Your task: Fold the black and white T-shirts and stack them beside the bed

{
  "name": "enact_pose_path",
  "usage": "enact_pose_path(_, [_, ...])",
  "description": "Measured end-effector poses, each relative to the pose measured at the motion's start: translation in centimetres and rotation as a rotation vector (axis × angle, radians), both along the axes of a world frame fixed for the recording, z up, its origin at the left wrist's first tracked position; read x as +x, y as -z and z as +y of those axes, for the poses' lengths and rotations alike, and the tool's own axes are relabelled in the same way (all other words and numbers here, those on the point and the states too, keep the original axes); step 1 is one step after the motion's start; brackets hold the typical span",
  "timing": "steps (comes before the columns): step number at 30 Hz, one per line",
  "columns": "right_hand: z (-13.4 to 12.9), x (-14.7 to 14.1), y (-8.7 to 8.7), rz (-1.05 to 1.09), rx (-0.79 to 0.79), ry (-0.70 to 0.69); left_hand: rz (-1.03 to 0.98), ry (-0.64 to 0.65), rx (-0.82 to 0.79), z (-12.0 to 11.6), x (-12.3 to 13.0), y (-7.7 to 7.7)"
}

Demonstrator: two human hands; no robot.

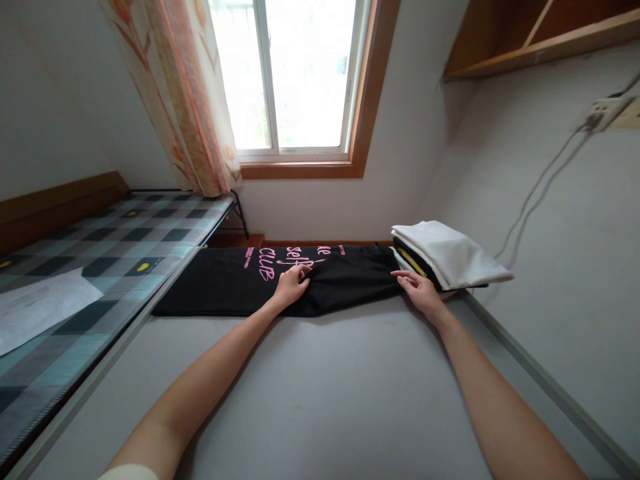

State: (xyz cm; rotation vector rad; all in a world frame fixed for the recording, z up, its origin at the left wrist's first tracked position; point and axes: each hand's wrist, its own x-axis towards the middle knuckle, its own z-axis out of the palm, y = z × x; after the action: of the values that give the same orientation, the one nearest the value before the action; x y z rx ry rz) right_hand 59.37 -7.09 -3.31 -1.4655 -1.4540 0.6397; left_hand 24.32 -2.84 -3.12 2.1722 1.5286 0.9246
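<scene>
A folded black T-shirt (210,287) with pink lettering lies across the far part of the grey tabletop (310,393). My left hand (291,287) rests on its middle, fingers curled in and gripping the cloth beside the print. Creases run from there toward the shirt's right end. At that end, my right hand (419,291) has its fingers stretched out and slightly apart, the tips touching the shirt's edge. Just beyond the right hand sits a stack of folded clothes, with a white garment (445,250) on top and black and yellow cloth (413,261) under it.
On the left stands a bed with a checked mattress (165,230) and a sheet of paper (45,307) on it. A patterned curtain (185,93) hangs by the window (310,73). A wooden shelf (540,50) and a plugged-in cable (545,177) are at the right wall.
</scene>
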Motion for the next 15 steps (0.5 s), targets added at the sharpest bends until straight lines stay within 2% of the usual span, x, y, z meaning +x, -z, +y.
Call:
enact_pose_path(3, [-0.4,0.2,-0.5,0.004,-0.036,-0.046,0.045,0.015,0.171,-0.6,0.4,-0.1])
enact_pose_path(6, [-0.8,0.3,-1.1,-0.017,-0.037,-0.065,0.056,0.225,0.289,-1.7,1.0,-0.5])
enact_pose_path(8, [-1.0,0.3,-1.3,-0.054,-0.031,-0.072,0.101,0.403,0.282,-2.4,1.3,-0.8])
enact_pose_path(10, [-1.1,0.4,-1.4,-0.096,-0.044,-0.071,0.186,0.518,0.235,-3.1,1.6,-1.2])
enact_pose_path(15, [-0.9,0.5,-1.1,-0.176,-0.049,-0.026,0.357,0.550,0.085,-3.8,1.7,-1.8])
